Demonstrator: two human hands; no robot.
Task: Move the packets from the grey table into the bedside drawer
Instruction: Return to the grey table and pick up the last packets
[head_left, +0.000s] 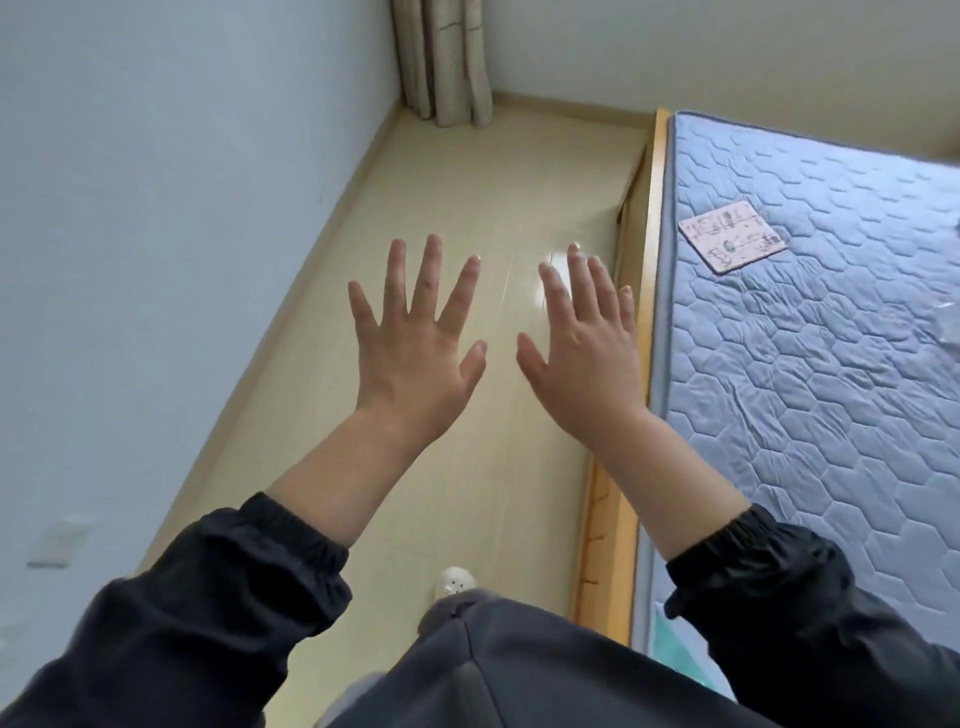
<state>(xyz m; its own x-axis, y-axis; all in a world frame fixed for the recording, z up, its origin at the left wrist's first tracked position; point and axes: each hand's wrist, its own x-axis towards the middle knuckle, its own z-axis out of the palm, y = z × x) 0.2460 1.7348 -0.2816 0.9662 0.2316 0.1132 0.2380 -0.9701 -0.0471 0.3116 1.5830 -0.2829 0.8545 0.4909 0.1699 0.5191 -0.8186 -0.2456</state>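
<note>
Mattress (831, 374) cut off by the right edge, curtain (441, 57) by the top edge. Label (732, 237) print too small to read. Wall plate (60, 543) blurred. White shoe (456, 581) half hidden by a trouser leg (441, 616). Right hand (587, 358): fingertips blurred against glare on the floor (467, 197).

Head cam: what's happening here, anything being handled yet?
Nothing is in hand. A person stands on the floor beside a blue mattress, with the left hand and the right hand held out over the floor. Both are open with fingers spread, backs to the camera. A pink square lies on the mattress, apart from both hands. None of the task's things show in this view, so the task looks not yet begun.
</note>
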